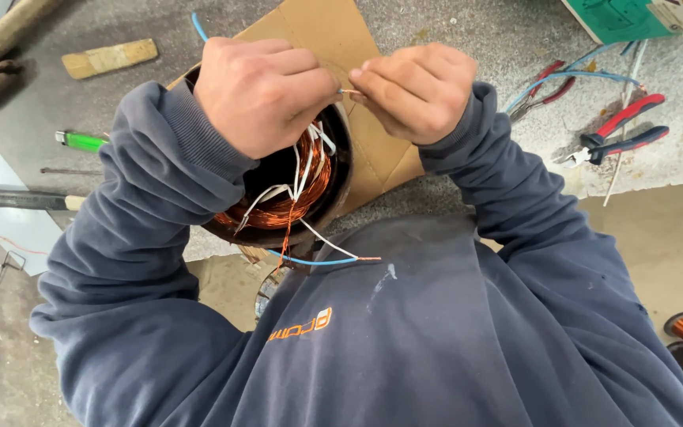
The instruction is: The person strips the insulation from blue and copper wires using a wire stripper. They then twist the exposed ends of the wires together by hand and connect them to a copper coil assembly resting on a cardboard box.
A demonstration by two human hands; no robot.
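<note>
Navy sweatshirt w/ ribbed cuffs on both sleeves, bare left hand [258, 91] & right hand [419, 91] sticking out, small orange print on chest, whitish smear just above it, fabric creased & a bit dusty at elbows.

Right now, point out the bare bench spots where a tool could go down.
Bare grey bench lies between the wooden block and the green lighter. Crowded: the pliers and blue wire fill the right, both hands work over the motor stator.
</note>
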